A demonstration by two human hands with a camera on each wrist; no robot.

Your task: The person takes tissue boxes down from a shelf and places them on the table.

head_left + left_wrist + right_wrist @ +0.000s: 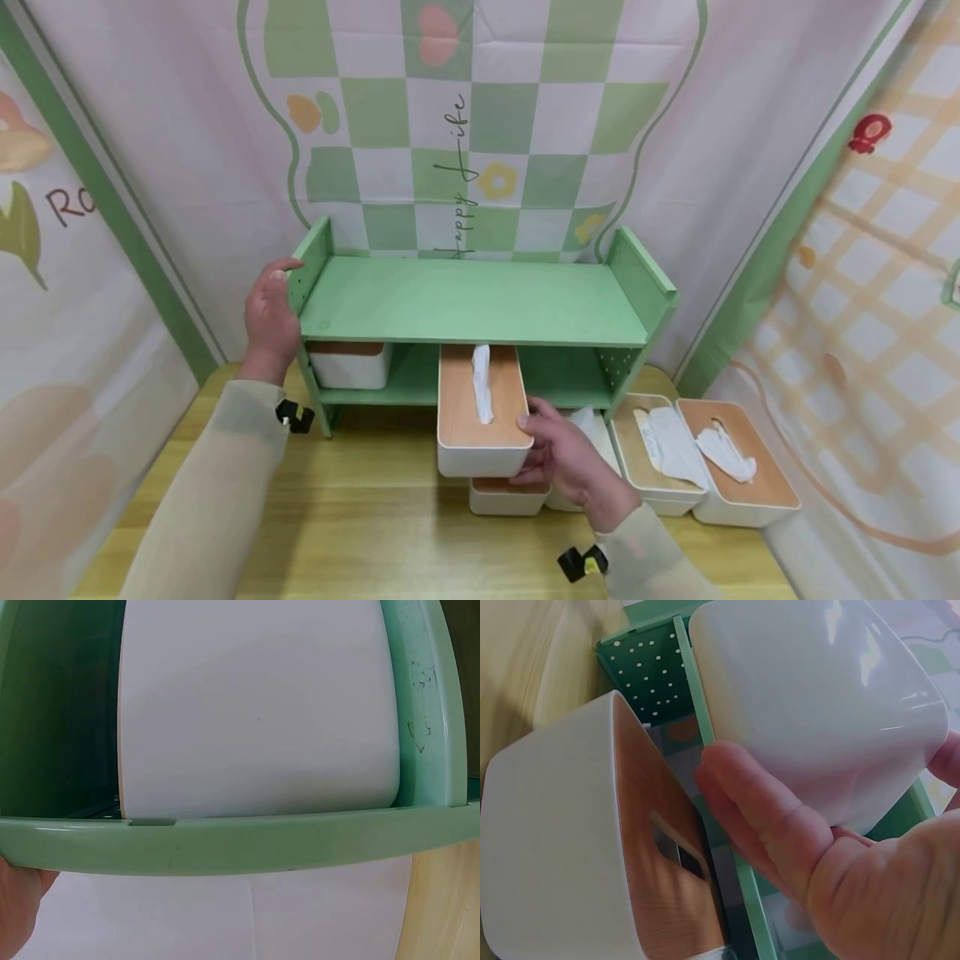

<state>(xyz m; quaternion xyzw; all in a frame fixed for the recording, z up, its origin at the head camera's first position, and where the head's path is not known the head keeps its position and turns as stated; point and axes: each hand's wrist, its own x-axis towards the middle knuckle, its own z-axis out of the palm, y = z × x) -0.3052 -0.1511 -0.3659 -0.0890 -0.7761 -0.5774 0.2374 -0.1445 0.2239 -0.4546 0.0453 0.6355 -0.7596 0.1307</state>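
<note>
My right hand (573, 458) grips a white tissue box (483, 461) with a wood-toned lid and a white tissue standing out of its slot. The thumb lies at the lid's near right corner, the fingers along the side and underneath. The box's far end meets the opening beneath the top board of a green two-tier shelf (472, 300). My left hand (272, 321) rests against the shelf's left side panel, fingertips at its upper edge. Another tissue box (350, 368) sits at the left end of the lower tier; its white wall fills much of the left wrist view.
Below the held box, a tissue box (510, 498) stands on the wooden table (360, 517). To the right stand more boxes: one partly behind my right hand, a light-lidded box (628, 433) and a brown-lidded box (761, 442). A checked cloth (502, 108) hangs behind.
</note>
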